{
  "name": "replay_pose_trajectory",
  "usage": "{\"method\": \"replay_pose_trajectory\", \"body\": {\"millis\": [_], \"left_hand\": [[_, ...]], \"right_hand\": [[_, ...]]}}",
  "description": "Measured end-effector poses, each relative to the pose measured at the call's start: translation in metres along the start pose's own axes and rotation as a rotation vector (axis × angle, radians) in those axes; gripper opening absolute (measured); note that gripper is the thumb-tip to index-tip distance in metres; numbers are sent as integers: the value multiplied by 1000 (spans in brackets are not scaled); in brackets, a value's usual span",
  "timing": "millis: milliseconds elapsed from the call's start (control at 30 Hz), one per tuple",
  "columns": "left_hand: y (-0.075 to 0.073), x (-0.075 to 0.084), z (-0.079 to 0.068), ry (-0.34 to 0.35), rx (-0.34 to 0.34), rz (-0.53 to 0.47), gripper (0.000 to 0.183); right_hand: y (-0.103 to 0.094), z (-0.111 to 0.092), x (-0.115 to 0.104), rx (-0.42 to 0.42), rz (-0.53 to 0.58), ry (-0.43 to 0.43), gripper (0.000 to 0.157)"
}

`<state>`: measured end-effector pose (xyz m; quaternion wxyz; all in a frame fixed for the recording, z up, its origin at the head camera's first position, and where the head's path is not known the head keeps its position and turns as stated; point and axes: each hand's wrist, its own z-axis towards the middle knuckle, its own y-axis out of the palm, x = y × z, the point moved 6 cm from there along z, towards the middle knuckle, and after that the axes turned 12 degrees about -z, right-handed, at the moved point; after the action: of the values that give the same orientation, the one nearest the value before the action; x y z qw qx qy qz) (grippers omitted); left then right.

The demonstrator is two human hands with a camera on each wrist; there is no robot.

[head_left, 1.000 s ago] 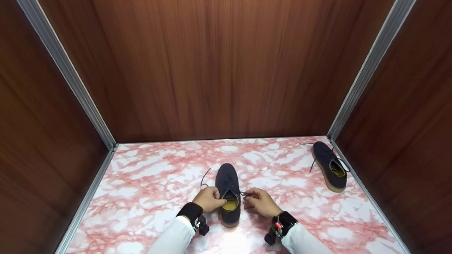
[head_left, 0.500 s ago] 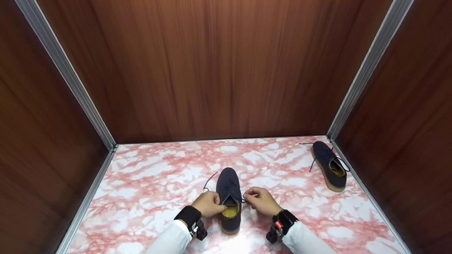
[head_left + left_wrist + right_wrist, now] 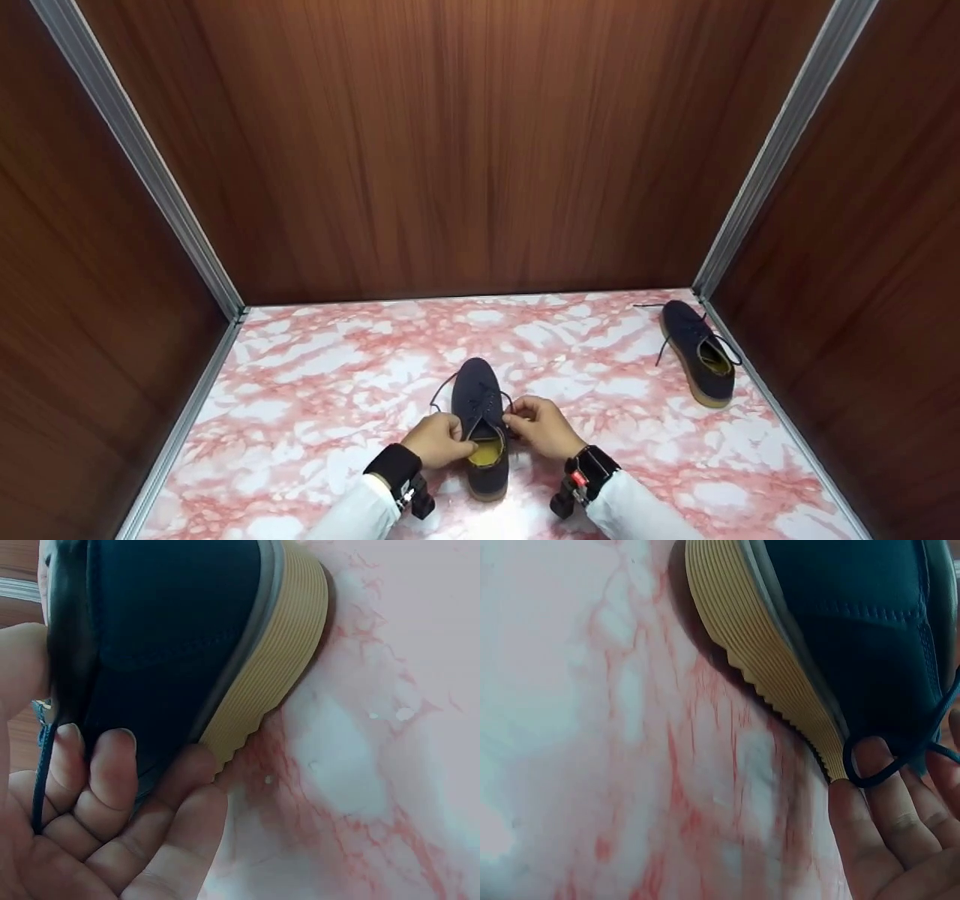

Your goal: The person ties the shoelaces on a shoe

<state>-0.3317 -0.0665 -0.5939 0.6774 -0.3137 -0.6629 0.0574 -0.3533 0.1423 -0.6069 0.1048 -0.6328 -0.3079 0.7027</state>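
One dark blue lace-up shoe (image 3: pixel 477 405), of two in all, stands sole down on the surface (image 3: pixel 337 375) between the hands, toe pointing away from the person. The left hand (image 3: pixel 437 441) grips its left side at the opening, thumb over the edge above the yellow insole (image 3: pixel 487 452), fingers curled outside, one lace (image 3: pixel 43 772) crossing them. The right hand (image 3: pixel 545 429) pinches the other lace (image 3: pixel 939 720), which loops round a fingertip. Two black wrist straps, the right one bearing a red patch (image 3: pixel 578 478), its print too small to read. The second shoe (image 3: pixel 697 352) stands well apart at far right, laces loose, near one of three brown wood-grain walls (image 3: pixel 465 150)
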Motion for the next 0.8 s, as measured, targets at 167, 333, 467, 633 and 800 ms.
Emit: {"method": "replay_pose_trajectory", "body": {"millis": [167, 333, 467, 633, 800], "left_hand": [[-2, -1, 0, 13, 0, 5, 43], [-4, 3, -4, 20, 6, 16, 44], [-4, 1, -5, 0, -10, -2, 46], [-14, -5, -6, -24, 27, -74, 46], [-34, -6, -6, 30, 183, -179, 31]], "right_hand": [[1, -4, -9, 19, 25, -2, 13], [2, -6, -10, 15, 18, -12, 13], [4, -5, -5, 10, 35, -25, 13], [-4, -3, -1, 51, 1, -17, 15], [-19, 1, 4, 117, 85, 22, 17]]}}
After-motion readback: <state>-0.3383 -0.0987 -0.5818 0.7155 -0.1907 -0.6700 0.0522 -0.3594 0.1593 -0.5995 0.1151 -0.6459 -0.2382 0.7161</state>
